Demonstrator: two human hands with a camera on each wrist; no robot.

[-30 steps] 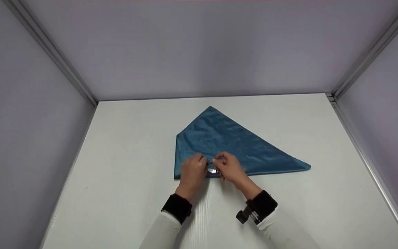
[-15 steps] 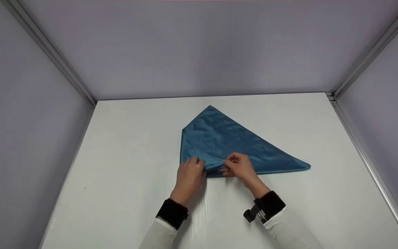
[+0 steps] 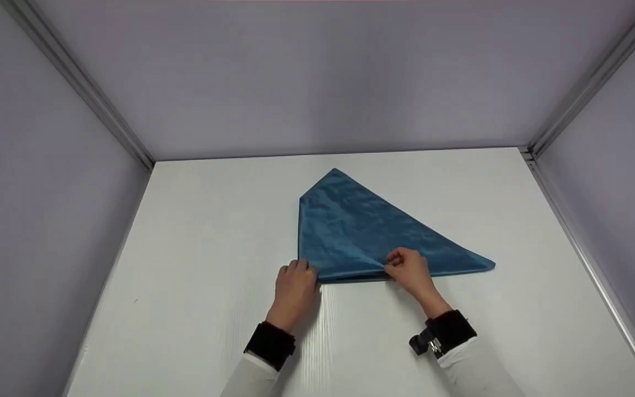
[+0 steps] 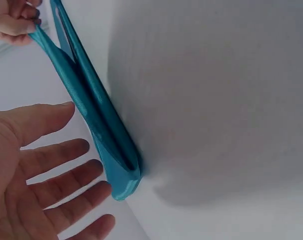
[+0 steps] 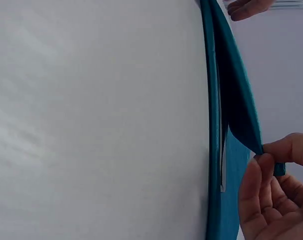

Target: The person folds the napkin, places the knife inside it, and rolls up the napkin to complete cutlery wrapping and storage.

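A shiny blue cloth (image 3: 367, 231) lies folded on the white table (image 3: 196, 231), one long point reaching right. My right hand (image 3: 408, 270) pinches a corner of its top layer at the near edge; the right wrist view shows thumb and forefinger (image 5: 271, 155) nipping the blue cloth (image 5: 231, 100) a little above the layers below. My left hand (image 3: 294, 286) sits at the cloth's near left folded corner with fingers straight. In the left wrist view the left hand (image 4: 46, 170) is spread flat beside the folded edge of the blue cloth (image 4: 106, 150), holding nothing.
Grey-lilac walls with metal corner rails (image 3: 80, 82) close the table on the left, back and right. Bare white tabletop lies around the cloth on every side.
My right hand has drawn the pinched corner to the right along the near edge, folding the cloth's left part over. The left fold line has shifted right, and my left hand has followed it slightly.
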